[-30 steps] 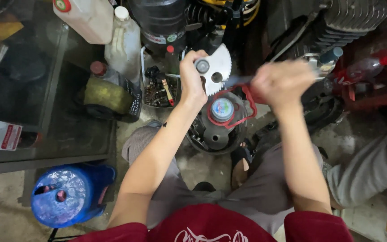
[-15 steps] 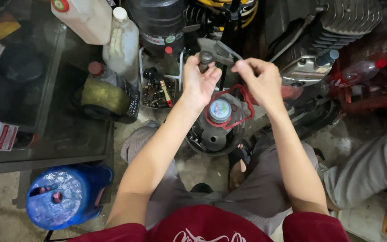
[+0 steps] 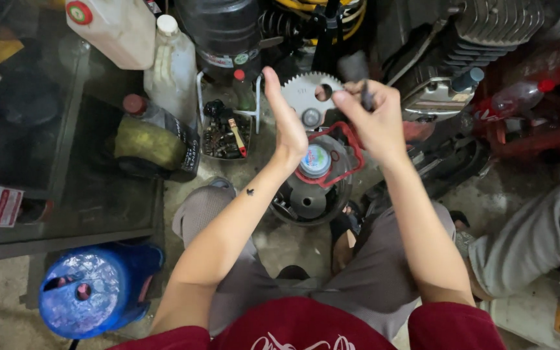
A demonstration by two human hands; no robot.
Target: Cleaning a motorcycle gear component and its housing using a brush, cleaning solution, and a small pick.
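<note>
While flat and open beside the gear (image 3: 311, 97), left hand (image 3: 288, 123); right hand (image 3: 376, 120), grip closed on a dark tool (image 3: 358, 74).

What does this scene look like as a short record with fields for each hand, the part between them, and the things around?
left hand: open, fingers straight, beside the gear, holding nothing
right hand: closed on a dark tool handle
part between hands: silver toothed metal gear
below hands: round dark engine cover with red gasket
left side: white plastic bottle, blue plastic jug
behind: finned grey engine
</note>
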